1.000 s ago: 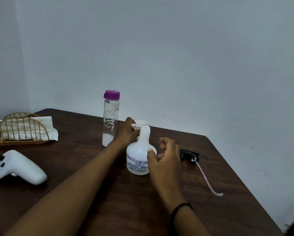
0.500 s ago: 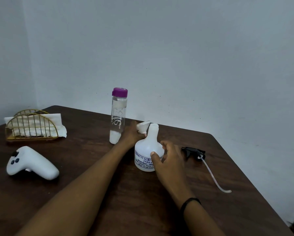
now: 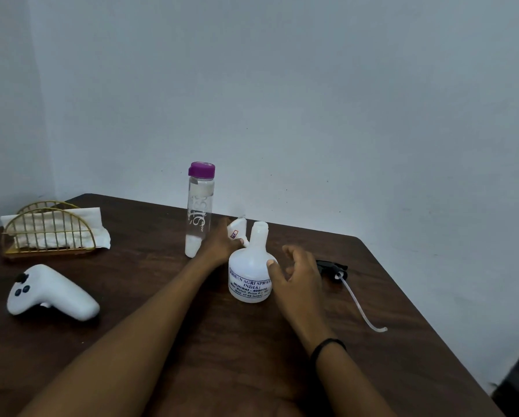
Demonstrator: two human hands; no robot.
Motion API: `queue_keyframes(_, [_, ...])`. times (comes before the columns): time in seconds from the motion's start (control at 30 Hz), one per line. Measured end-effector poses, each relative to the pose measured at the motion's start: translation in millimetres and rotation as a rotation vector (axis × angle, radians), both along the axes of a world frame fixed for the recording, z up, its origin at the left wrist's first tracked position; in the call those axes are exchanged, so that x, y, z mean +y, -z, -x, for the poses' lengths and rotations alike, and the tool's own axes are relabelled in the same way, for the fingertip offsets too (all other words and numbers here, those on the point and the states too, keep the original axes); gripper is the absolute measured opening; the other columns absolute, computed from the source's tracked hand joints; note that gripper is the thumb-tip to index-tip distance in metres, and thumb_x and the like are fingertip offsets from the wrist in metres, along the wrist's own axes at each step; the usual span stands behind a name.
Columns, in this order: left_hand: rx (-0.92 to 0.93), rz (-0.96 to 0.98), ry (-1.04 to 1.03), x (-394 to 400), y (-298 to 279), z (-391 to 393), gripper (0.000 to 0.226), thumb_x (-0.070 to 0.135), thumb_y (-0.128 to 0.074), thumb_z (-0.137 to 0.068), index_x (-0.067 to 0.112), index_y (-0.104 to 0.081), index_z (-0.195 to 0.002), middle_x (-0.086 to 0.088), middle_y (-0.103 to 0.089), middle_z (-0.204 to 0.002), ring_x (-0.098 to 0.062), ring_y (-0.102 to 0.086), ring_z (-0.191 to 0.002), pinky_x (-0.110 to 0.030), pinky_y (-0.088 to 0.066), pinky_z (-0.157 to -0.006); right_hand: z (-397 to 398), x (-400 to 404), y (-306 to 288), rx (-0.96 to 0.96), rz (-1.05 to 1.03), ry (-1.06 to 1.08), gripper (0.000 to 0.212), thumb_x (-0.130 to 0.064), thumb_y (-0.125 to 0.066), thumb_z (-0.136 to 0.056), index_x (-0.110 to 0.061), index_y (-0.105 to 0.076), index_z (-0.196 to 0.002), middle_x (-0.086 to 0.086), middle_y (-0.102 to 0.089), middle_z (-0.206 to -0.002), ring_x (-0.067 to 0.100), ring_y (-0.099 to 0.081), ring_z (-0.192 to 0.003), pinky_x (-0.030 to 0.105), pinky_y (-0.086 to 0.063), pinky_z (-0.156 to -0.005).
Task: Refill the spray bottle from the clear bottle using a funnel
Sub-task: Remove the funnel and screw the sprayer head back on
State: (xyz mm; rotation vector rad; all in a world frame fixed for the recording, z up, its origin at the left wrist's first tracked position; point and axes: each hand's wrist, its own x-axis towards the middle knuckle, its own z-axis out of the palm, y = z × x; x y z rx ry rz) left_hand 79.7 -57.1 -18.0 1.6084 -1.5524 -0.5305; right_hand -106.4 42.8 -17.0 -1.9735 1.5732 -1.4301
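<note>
Plain grey-blue wall behind, dark wood tabletop in front, nothing fancy. The left hand is reaching past the spray bottle and its fingers are wrapped around a small white funnel, which is tilted over just behind the bottle's open neck, not sitting in it. The right hand is on the right side of the spray bottle: thumb pressed against the round body, the other fingers spread apart and loose, not really gripping anything. There's a dark band on that wrist.

The spray bottle is standing upright between the two sets of fingers, cap off, with a blue printed label facing the camera. Just left of the left-hand fingers is the clear bottle, upright, purple lid on it. Can't tell how full it is.

Right of the right-hand fingers, the black spray head is lying flat with its white tube trailing toward the near edge. Far off to the left there's a white controller and a gold wire holder with paper napkins in it.
</note>
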Motion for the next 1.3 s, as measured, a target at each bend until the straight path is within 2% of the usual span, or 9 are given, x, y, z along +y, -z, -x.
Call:
queue_keyframes(0.1, [-0.020,0.056,-0.034,11,-1,-1,0.033,0.035,-0.058,-0.095,0.020,-0.043,-0.119,-0.006,-0.062,-0.110,-0.025,-0.062,-0.099,-0.044,-0.053,-0.087,14,-4,-7,-0.030,0.048,0.078,0.038,-0.032,-0.062,-0.093,-0.017,-0.059,-0.127,0.000,-0.055,-0.127,0.022,-0.059,-0.111,0.041,-0.050,-0.094])
queue_keyframes(0.23, [0.017,0.148,-0.027,21,-1,-7,0.022,0.044,-0.048,-0.096,0.029,-0.047,-0.112,-0.002,-0.067,-0.103,-0.021,-0.067,-0.094,-0.048,-0.056,-0.085,46,-13,-10,0.257,0.024,0.355,0.037,-0.033,-0.054,-0.096,-0.019,-0.056,-0.130,0.007,-0.053,-0.133,0.031,-0.050,-0.119,0.044,-0.039,-0.097])
queue_keyframes(0.37, [0.151,0.224,0.009,39,-9,-2,0.027,0.050,-0.047,-0.098,0.026,-0.057,-0.104,0.002,-0.070,-0.090,-0.019,-0.071,-0.087,-0.051,-0.057,-0.086,74,-25,-8,0.438,-0.139,0.503,0.037,-0.029,-0.051,-0.097,-0.020,-0.051,-0.133,0.012,-0.049,-0.138,0.035,-0.045,-0.124,0.046,-0.037,-0.098])
queue_keyframes(0.47, [0.237,0.285,0.069,60,-15,9,0.049,0.060,-0.038,-0.096,0.017,-0.062,-0.102,0.003,-0.070,-0.090,-0.019,-0.069,-0.090,-0.053,-0.055,-0.088,86,-34,0,0.474,-0.260,0.512,0.033,-0.027,-0.049,-0.097,-0.018,-0.050,-0.129,0.016,-0.052,-0.136,0.037,-0.044,-0.125,0.048,-0.036,-0.100])
queue_keyframes(0.6, [0.139,0.304,0.172,70,-11,12,0.065,0.072,-0.028,-0.085,0.021,-0.064,-0.103,0.007,-0.069,-0.095,-0.017,-0.066,-0.095,-0.046,-0.053,-0.086,89,-41,6,0.450,-0.325,0.428,0.030,-0.028,-0.050,-0.097,-0.017,-0.054,-0.125,0.013,-0.059,-0.130,0.036,-0.049,-0.122,0.046,-0.040,-0.099])
queue_keyframes(0.77, [0.002,0.269,0.276,72,-4,15,0.060,0.075,-0.043,-0.081,0.031,-0.062,-0.116,0.010,-0.066,-0.111,-0.008,-0.062,-0.105,-0.036,-0.050,-0.088,81,-46,10,0.432,-0.299,0.400,0.032,-0.028,-0.057,-0.095,-0.012,-0.053,-0.123,0.015,-0.060,-0.127,0.037,-0.052,-0.118,0.043,-0.045,-0.095])
queue_keyframes(1.0, [-0.065,0.307,0.299,74,1,18,0.031,0.064,-0.062,-0.082,0.036,-0.057,-0.092,0.014,-0.063,-0.090,-0.002,-0.060,-0.085,-0.022,-0.039,-0.067,79,-65,12,0.521,-0.297,0.397,0.029,-0.026,-0.057,-0.095,-0.010,-0.048,-0.118,0.016,-0.063,-0.120,0.036,-0.055,-0.113,0.043,-0.045,-0.092])
queue_keyframes(1.2, [-0.138,0.287,0.253,67,7,15,0.046,0.071,-0.060,-0.079,0.028,-0.058,-0.095,0.010,-0.062,-0.092,-0.004,-0.059,-0.086,-0.031,-0.049,-0.071,67,-65,4,0.333,-0.221,0.276,0.021,-0.024,-0.063,-0.081,-0.015,-0.049,-0.093,0.009,-0.065,-0.093,0.032,-0.061,-0.089,0.042,-0.053,-0.077])
queue_keyframes(1.3, [-0.155,0.285,0.248,67,8,16,0.044,0.068,-0.061,-0.080,0.028,-0.058,-0.096,0.011,-0.061,-0.091,-0.004,-0.058,-0.086,-0.032,-0.050,-0.073,62,-59,-9,0.157,-0.098,0.217,0.023,-0.022,-0.068,-0.081,-0.014,-0.051,-0.095,0.006,-0.064,-0.093,0.026,-0.057,-0.080,0.032,-0.043,-0.064])
